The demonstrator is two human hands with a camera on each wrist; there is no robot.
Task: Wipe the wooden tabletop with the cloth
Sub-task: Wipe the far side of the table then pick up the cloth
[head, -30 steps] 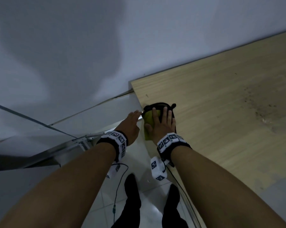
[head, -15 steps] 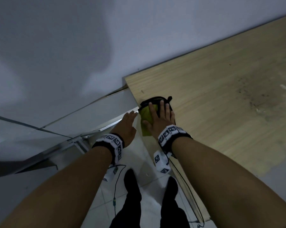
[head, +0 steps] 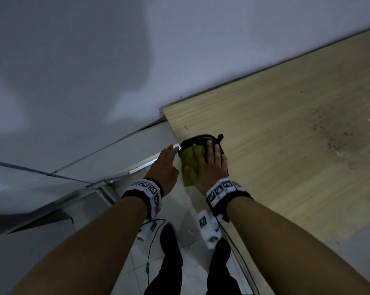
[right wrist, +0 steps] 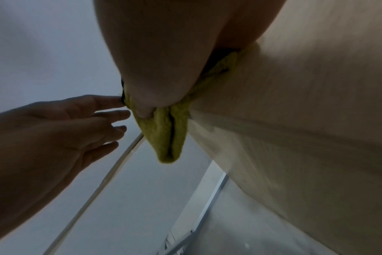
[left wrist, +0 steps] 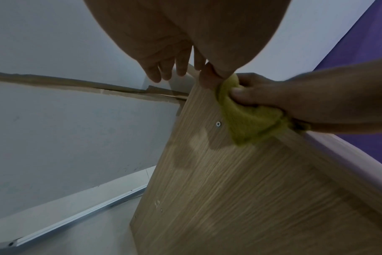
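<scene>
A yellow-green cloth [head: 189, 161] with a black border lies on the left edge of the wooden tabletop [head: 286, 145], and part of it hangs over the side. My right hand [head: 209, 165] presses flat on it with fingers spread; its thumb holds the hanging fold [left wrist: 251, 120] against the edge. My left hand [head: 166, 165] hovers open just off the table edge. In the right wrist view a fingertip of the left hand [right wrist: 76, 129] touches the black rim of the cloth [right wrist: 166, 134].
A dark speckled dirty patch [head: 328, 133] marks the tabletop to the right. A white wall runs behind. An aluminium rail [head: 107, 188] lies left of the table above the tiled floor, where my legs [head: 171, 262] and a thin cable [head: 150, 250] show.
The head view has shifted slightly. My right hand stays pressed on the cloth at the table's left edge, and my left hand stays open beside it.
</scene>
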